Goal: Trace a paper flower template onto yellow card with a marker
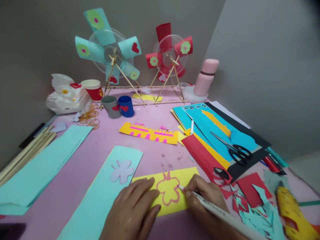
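Observation:
A yellow paper (191,175) lies near the front of the pink table, with a butterfly outline (172,201) in pinkish red on it. My left hand (132,208) rests flat with its fingers spread over the paper's left part. My right hand (206,196) grips a white marker (212,208), whose tip touches the outline's upper right wing. To the left, a pale lilac butterfly cutout (122,171) lies on a light turquoise strip (92,200).
Black scissors (237,150) lie on blue sheets (200,123) at right, beside paper scraps (260,210) and a yellow glue gun (295,213). Two paper wheels (113,55) (171,55) on stick stands, cups (92,89) and a pink bottle (205,78) are behind.

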Motion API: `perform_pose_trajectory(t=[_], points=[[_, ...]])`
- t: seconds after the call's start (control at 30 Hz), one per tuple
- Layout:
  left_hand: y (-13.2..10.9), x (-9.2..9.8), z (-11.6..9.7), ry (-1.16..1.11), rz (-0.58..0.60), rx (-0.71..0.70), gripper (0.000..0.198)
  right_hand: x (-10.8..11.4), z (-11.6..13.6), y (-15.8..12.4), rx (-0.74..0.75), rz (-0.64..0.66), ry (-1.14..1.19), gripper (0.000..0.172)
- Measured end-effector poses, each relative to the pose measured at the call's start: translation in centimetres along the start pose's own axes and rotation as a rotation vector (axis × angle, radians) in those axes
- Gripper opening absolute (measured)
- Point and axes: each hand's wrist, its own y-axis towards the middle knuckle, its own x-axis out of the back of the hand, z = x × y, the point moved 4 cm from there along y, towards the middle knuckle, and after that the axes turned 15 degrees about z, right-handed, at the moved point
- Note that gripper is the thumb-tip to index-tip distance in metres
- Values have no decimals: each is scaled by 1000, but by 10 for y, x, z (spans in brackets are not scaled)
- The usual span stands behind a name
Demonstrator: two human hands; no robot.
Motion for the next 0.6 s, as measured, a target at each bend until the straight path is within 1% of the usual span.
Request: perform_pose_trajectory(t=[0.23, 0.47, 0.6], points=[[1, 0, 0, 6, -4, -2, 23, 0, -6, 1, -17, 36, -27, 11], [0, 0, 0, -5, -6, -7, 23, -1, -1, 3, -72, -17, -6, 11], [0, 1, 0, -13, -6, 0, 22, -1, -1, 5, -86, 4, -11, 10]])
